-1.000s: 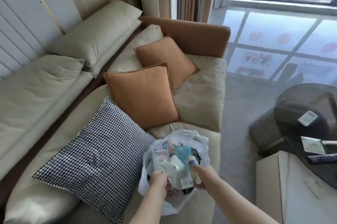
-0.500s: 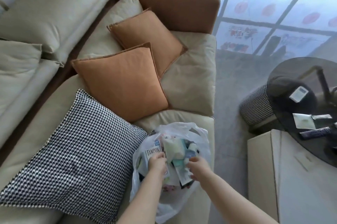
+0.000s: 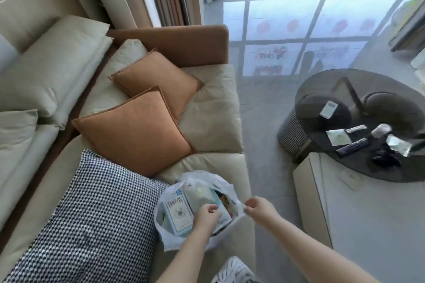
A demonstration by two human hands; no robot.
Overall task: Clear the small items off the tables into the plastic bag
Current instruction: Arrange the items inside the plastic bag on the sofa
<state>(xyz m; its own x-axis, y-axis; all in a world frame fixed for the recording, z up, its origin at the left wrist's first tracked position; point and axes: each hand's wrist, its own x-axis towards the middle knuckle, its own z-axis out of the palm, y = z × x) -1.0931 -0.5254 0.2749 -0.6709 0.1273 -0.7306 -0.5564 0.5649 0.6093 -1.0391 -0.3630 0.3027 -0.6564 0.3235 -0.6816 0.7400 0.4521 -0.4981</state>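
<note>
The only writing that could be read was "TAMPON", printed across the top of a pale box point(image 3: 178, 214) standing upright inside the bag point(image 3: 197, 181); a small blue mark above the word was too blurred to make out. The bag, thin and translucent white, sat on the front edge of the sofa point(image 3: 213, 121), just beside a houndstooth cushion point(image 3: 92, 213), and was stuffed with packets. The left hand point(image 3: 205, 214) reached down into the bag's mouth with its fingers curled over the packets next to the box; whether it gripped any of them could not be told. The right hand point(image 3: 257, 208) was held at the bag's right edge, thumb and fingers pinched on the plastic rim. Well apart to the right, a dark round glass counter point(image 3: 322, 160) carried several small items: a white card, sachets and a dark tube whose labels were illegible.
</note>
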